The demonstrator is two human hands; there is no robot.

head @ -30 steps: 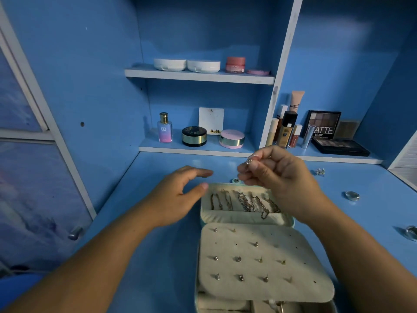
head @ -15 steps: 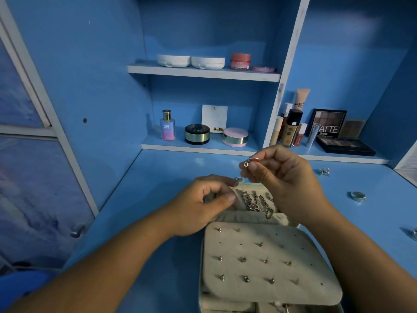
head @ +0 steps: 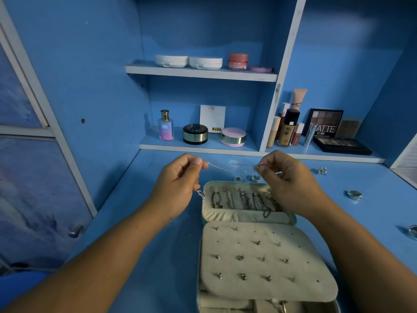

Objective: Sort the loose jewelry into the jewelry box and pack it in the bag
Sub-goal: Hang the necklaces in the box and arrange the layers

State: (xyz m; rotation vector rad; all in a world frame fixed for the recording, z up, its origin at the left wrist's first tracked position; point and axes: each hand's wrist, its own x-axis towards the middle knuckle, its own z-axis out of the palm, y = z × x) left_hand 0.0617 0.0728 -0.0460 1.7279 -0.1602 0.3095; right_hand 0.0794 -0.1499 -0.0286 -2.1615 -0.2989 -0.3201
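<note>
An open cream jewelry box (head: 248, 215) lies on the blue desk, several chains hanging in its lid and stud earrings pinned to its flap (head: 304, 279). Above the lid, a thin silver chain (head: 228, 164) stretches between my hands. My left hand (head: 178, 184) pinches one end, with the clasp dangling below its fingers. My right hand (head: 286, 179) pinches the other end, where a small ring-like piece sits at the fingertips.
Loose rings (head: 354, 194) and earrings (head: 321, 170) lie on the desk to the right; another ring (head: 413, 231) sits at the right edge. Shelves behind hold a perfume bottle (head: 165, 126), compacts, tubes and eyeshadow palettes (head: 338, 143). A blue wall stands close on the left.
My left hand reached into the lid area, took hold of the chain's free end and rose leftward. The chain now spans both hands; my right hand stayed roughly in place.
</note>
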